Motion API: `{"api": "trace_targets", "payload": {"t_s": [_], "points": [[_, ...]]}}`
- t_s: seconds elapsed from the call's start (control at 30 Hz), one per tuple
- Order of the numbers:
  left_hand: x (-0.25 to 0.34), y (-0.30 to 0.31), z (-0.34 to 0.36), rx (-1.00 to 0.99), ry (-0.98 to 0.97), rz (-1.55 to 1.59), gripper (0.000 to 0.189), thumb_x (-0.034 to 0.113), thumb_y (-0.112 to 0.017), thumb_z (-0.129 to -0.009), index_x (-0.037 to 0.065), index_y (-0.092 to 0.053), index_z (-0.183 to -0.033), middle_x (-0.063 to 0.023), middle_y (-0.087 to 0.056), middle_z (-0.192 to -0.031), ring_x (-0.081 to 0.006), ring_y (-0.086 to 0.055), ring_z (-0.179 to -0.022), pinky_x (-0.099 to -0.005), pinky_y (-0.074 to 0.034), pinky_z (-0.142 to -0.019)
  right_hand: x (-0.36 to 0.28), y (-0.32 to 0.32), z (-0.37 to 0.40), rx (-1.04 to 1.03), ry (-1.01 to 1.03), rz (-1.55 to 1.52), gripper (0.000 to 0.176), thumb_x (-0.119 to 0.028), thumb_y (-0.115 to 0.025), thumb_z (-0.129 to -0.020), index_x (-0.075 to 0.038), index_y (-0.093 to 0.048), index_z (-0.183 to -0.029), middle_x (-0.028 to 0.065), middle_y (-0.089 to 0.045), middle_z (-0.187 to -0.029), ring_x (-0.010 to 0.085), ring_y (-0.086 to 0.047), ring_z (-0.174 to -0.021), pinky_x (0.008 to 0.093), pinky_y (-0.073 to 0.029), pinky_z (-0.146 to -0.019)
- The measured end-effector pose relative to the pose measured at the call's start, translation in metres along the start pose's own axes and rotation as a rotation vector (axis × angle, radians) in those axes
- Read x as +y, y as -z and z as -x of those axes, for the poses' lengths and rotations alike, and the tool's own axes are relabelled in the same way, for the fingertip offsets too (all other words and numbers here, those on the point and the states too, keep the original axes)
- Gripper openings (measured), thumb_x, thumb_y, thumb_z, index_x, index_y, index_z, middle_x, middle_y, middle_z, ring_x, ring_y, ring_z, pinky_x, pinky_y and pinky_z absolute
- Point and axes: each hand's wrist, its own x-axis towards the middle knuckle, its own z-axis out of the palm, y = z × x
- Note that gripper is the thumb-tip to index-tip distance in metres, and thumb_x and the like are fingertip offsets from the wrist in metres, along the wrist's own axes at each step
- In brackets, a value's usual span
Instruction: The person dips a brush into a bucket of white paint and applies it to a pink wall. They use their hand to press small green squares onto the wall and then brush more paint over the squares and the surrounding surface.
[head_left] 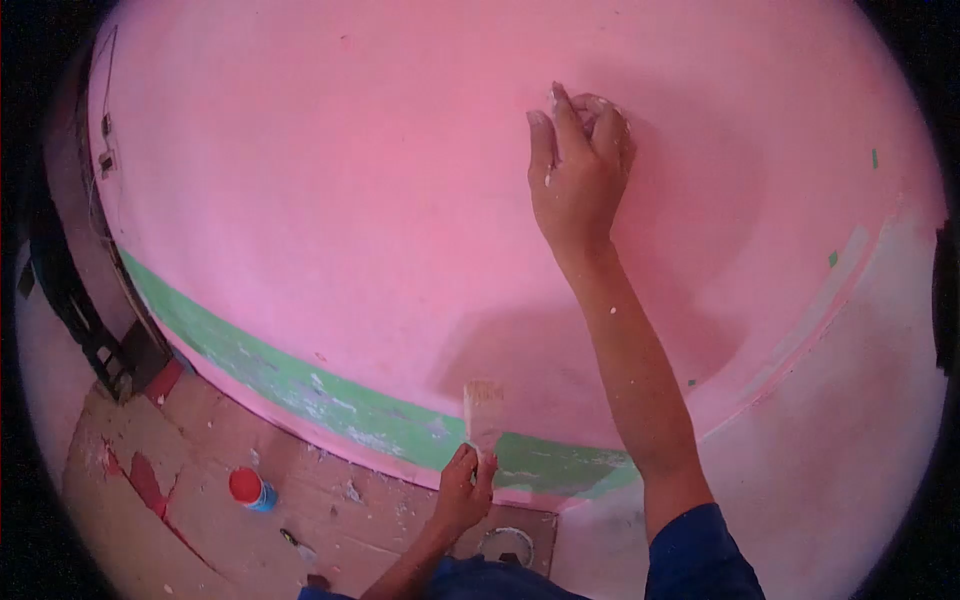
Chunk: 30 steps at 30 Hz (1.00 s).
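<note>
My right hand [582,170] reaches up in front of the pink wall [330,180]. Its thumb and index finger are stretched apart, while the other fingers bend inward. Whitish specks dot the fingers, and I see no tool in them; contact with the wall is hard to judge. Lower down, my left hand [467,490] is closed round the handle of a broad, flat tool that looks like a putty knife [484,408]. Its pale, pinkish head points upward and has brownish streaks near the top edge. Behind it runs a green band [400,425] with patchy whitish scuffs.
A blue-and-white bucket [264,497] with red contents stands on the stained floor covering [340,530]. Close by lies a small dark-handled tool [296,544]. A round container [508,543] sits below my left hand. Wires and a switch box [107,160] are at far left.
</note>
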Motion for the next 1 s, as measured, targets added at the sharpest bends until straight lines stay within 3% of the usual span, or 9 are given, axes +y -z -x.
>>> {"api": "trace_targets", "payload": {"t_s": [0.3, 0.5, 0.63, 0.73, 0.8, 0.83, 0.87, 0.93, 1.0], "points": [[-0.015, 0.042, -0.032, -0.109, 0.03, 0.005, 0.023, 0.015, -0.049, -0.091, -0.003, -0.052, -0.077, -0.0158, -0.047, -0.072, -0.0278, -0.049, -0.063, -0.0373, -0.038, -0.055, -0.017, -0.006, -0.006, 0.013, -0.226, -0.011, 0.008, -0.013, -0.064, -0.08, -0.006, -0.064, -0.08, 0.0065, -0.055, -0.087, 0.0255, -0.05, -0.085, 0.0389, -0.037, -0.075], [-0.015, 0.049, -0.043, -0.229, -0.014, -0.053, 0.02, 0.013, -0.05, -0.09, -0.003, -0.05, -0.077, -0.0167, -0.046, -0.072, -0.031, -0.047, -0.064, -0.0378, -0.038, -0.055, -0.028, -0.024, -0.008, 0.071, -0.2, 0.2, 0.006, -0.007, -0.057, -0.083, -0.001, -0.056, -0.085, 0.0115, -0.051, -0.093, 0.029, -0.046, -0.091, 0.0428, -0.036, -0.077], [-0.019, 0.048, -0.041, -0.28, -0.041, -0.074, 0.02, 0.013, -0.049, -0.09, -0.004, -0.049, -0.079, -0.0187, -0.046, -0.073, -0.0351, -0.048, -0.065, -0.0401, -0.038, -0.056, -0.016, -0.02, 0.002, 0.063, -0.126, 0.094, 0.006, -0.006, -0.055, -0.084, -0.001, -0.054, -0.087, 0.0124, -0.05, -0.097, 0.0297, -0.045, -0.093, 0.0436, -0.035, -0.078], [-0.015, 0.047, -0.041, -0.309, 0.0, -0.024, 0.021, 0.015, -0.049, -0.091, -0.004, -0.05, -0.081, -0.0197, -0.047, -0.075, -0.0366, -0.049, -0.066, -0.0412, -0.038, -0.057, -0.009, -0.005, 0.008, -0.02, -0.037, -0.039, 0.006, -0.005, -0.055, -0.084, -0.001, -0.054, -0.087, 0.012, -0.05, -0.097, 0.0302, -0.045, -0.091, 0.0435, -0.034, -0.08], [-0.017, 0.048, -0.043, -0.314, 0.012, -0.014, 0.022, 0.015, -0.049, -0.091, -0.005, -0.05, -0.081, -0.0199, -0.048, -0.076, -0.0369, -0.049, -0.067, -0.0413, -0.038, -0.057, -0.011, 0.012, 0.014, -0.236, 0.061, -0.121, 0.009, -0.003, -0.057, -0.082, 0.0, -0.054, -0.09, 0.0125, -0.052, -0.099, 0.0313, -0.047, -0.092, 0.0429, -0.036, -0.081], [-0.026, 0.045, -0.044, -0.29, -0.09, -0.04, 0.022, 0.015, -0.049, -0.091, -0.004, -0.051, -0.082, -0.0196, -0.048, -0.076, -0.0359, -0.05, -0.067, -0.0406, -0.039, -0.057, -0.013, 0.019, 0.022, -0.238, 0.062, -0.117, 0.009, -0.003, -0.057, -0.082, 0.0, -0.054, -0.09, 0.0125, -0.052, -0.099, 0.0313, -0.047, -0.092, 0.0429, -0.036, -0.081], [-0.03, 0.045, -0.043, -0.268, -0.189, -0.066, 0.021, 0.015, -0.048, -0.091, -0.004, -0.052, -0.083, -0.0193, -0.049, -0.076, -0.0349, -0.051, -0.067, -0.0398, -0.039, -0.057, -0.016, 0.028, 0.033, -0.253, 0.047, -0.168, 0.009, 0.0, -0.057, -0.082, 0.0, -0.054, -0.091, 0.0119, -0.054, -0.098, 0.0271, -0.051, -0.088, 0.0389, -0.04, -0.078], [-0.023, 0.051, -0.043, -0.287, -0.132, -0.05, 0.021, 0.015, -0.048, -0.091, -0.004, -0.052, -0.083, -0.0191, -0.049, -0.076, -0.0341, -0.051, -0.067, -0.0395, -0.039, -0.056, -0.018, 0.053, 0.062, -0.272, 0.014, -0.2, 0.01, 0.002, -0.056, -0.083, -0.001, -0.054, -0.093, 0.0113, -0.056, -0.097, 0.0229, -0.054, -0.084, 0.0349, -0.043, -0.074], [-0.018, 0.057, -0.04, -0.315, -0.072, -0.029, 0.021, 0.015, -0.048, -0.092, -0.004, -0.052, -0.083, -0.0189, -0.049, -0.076, -0.0334, -0.052, -0.067, -0.0391, -0.04, -0.056, -0.009, 0.083, 0.089, -0.147, -0.594, -0.484, 0.01, 0.004, -0.053, -0.085, 0.0, -0.054, -0.094, 0.0081, -0.059, -0.09, 0.0123, -0.056, -0.073, 0.0247, -0.046, -0.062]]}}
